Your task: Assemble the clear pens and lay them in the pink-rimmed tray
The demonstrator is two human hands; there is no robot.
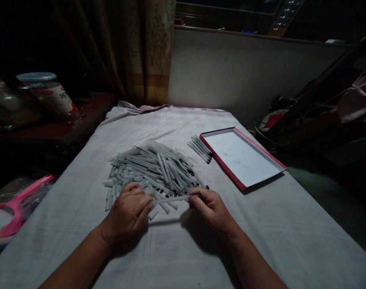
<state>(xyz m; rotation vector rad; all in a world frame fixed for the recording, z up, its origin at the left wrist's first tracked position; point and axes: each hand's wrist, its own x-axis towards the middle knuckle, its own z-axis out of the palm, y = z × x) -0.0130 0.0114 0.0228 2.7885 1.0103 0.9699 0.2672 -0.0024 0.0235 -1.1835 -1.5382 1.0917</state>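
Between my two hands a pale, slim pen (pixel 170 199) is stretched level above the cloth. My left hand (pixel 130 206) pinches its left end, and my right hand (pixel 211 208) grips the right end between thumb and fingers. Behind them lies a big loose heap of clear pens and pen parts (pixel 158 160), some with black tips. Short pale caps (pixel 122 174) gather at the heap's left side. A small row of pens with black ends (pixel 200 148) lies side by side, close to the left edge of a shallow red-edged box lid (pixel 245 156) with a white inside.
A white cloth (pixel 183 257) covers the table. Jars (pixel 47 92) stand on a dark wooden surface (pixel 89 116) at left, with a pink plastic handle (pixel 17 204) below. A patterned curtain (pixel 152 52) and pale wall (pixel 215 72) stand behind. Dark clutter is at right.
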